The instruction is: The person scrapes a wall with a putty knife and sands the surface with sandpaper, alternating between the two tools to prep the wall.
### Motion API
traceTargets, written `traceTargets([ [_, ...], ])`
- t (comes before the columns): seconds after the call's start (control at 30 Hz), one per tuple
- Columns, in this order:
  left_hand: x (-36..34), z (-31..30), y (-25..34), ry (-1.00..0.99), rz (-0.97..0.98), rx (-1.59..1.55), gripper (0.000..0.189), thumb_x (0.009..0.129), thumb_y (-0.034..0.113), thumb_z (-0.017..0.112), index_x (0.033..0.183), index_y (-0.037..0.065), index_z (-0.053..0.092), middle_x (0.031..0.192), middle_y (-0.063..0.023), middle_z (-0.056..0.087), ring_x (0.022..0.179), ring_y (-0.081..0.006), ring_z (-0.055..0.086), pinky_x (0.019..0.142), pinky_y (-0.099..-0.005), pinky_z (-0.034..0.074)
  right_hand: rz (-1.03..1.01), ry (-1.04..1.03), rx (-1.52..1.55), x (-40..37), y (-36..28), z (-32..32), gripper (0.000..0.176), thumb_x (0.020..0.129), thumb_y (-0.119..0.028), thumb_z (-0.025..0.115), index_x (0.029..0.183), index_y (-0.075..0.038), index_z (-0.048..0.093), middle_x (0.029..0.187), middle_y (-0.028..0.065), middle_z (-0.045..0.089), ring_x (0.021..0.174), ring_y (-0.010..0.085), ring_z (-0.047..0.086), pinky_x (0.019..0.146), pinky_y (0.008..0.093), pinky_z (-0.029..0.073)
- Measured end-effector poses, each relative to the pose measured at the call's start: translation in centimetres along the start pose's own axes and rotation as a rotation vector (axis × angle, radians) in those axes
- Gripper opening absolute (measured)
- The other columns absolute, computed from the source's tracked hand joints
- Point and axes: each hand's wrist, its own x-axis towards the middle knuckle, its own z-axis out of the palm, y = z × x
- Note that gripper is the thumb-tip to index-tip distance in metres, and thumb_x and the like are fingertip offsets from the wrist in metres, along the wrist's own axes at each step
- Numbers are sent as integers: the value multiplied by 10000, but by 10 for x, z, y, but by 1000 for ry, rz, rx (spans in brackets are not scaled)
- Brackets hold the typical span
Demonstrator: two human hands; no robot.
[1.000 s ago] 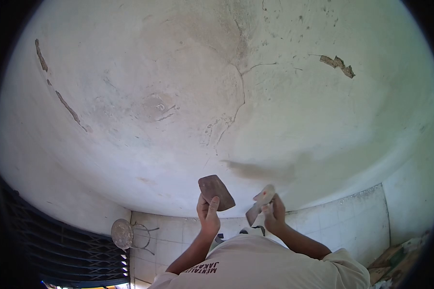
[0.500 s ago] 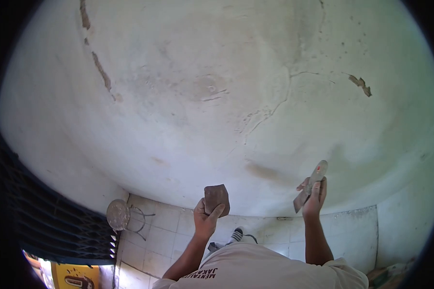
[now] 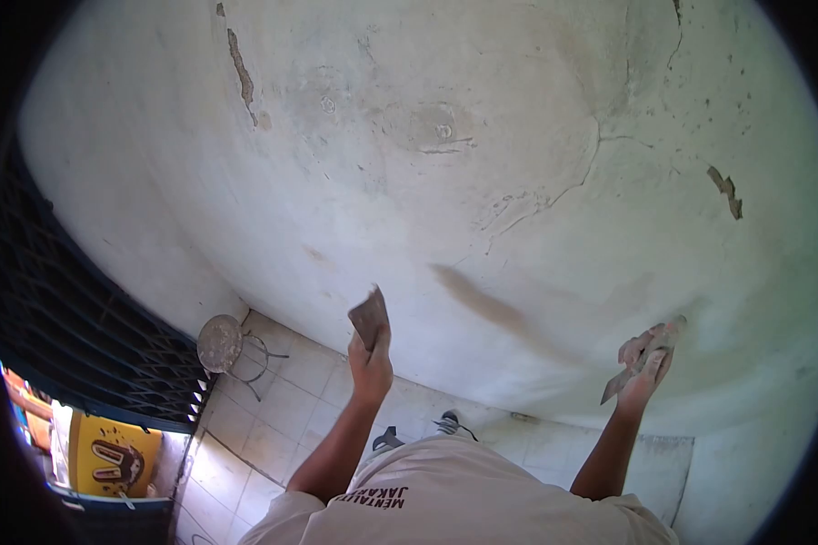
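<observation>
My left hand (image 3: 371, 371) is closed around the lower end of a flat, dark-brown plate (image 3: 369, 316), which is held upright in front of the wall. Whether the plate has a handle is hidden by my fingers. Farther right, my right hand (image 3: 647, 365) grips a putty knife (image 3: 616, 387) coated in pale dust. Its blade points down and left, while the handle sticks out at the upper right. Before me rises a whitish wall (image 3: 382, 209) with cracks, rough patches and bits of missing plaster. Neither tool visibly touches it.
A round stool (image 3: 220, 343) with metal legs stands by the wall corner at left. A dark folding lattice gate (image 3: 91, 309) runs along the left side, with a yellow panel (image 3: 114, 454) beyond it. Pale tiles (image 3: 273, 400) cover the floor.
My view has shifted and turned, so the wall marks sit farther right. The left hand has turned the plate to a steeper angle and the right hand has moved outward with the putty knife.
</observation>
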Motion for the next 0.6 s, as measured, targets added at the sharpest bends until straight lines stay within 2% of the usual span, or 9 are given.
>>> traceTargets([
  [0.1,39,30,13,94,15,144,408,974,25,480,1370,-68,454,1193,-133,599,1036,-166,556,898,-283,440,-24,-69,11,22,3,-24,581,884,-566,637,1049,-37,464,636,-21,389,479,75,367,455,261,330],
  [0.17,71,62,15,181,231,120,394,986,59,463,1352,-90,463,1316,-185,562,1191,-221,536,988,-304,408,1,-29,22,31,6,-36,608,860,-583,659,1035,-32,472,617,-26,386,476,74,370,452,260,321],
  [0.23,104,91,24,165,431,20,601,959,0,407,1503,-76,161,1610,-233,49,1502,-341,23,1200,-402,87,46,-41,63,42,15,-56,616,855,-590,661,1036,-31,473,621,-24,395,477,74,373,452,259,318],
  [0.3,119,125,32,294,449,284,620,954,24,425,1497,-96,150,1605,-247,73,1489,-407,47,1195,-458,71,61,-57,79,51,27,-69,598,860,-581,660,1039,-40,477,643,-15,416,474,78,375,451,259,318],
  [0.33,119,141,34,370,430,300,651,927,33,443,1491,-110,151,1592,-281,73,1466,-485,30,1177,-545,15,59,-52,81,56,30,-68,591,863,-577,659,1039,-43,477,644,-13,420,472,80,377,450,258,319],
  [0.47,90,172,-5,300,618,402,660,891,27,473,1470,-132,200,1554,-346,118,1442,-540,38,1150,-620,18,112,-25,103,63,35,-53,588,849,-577,674,1013,-43,490,631,-6,427,467,90,391,444,252,325],
  [0.6,80,162,-29,233,673,514,607,890,0,478,1436,-157,266,1520,-376,189,1429,-552,97,1148,-627,68,307,-418,264,62,42,-41,593,778,-539,760,931,-18,523,638,19,487,487,101,448,443,250,336],
])
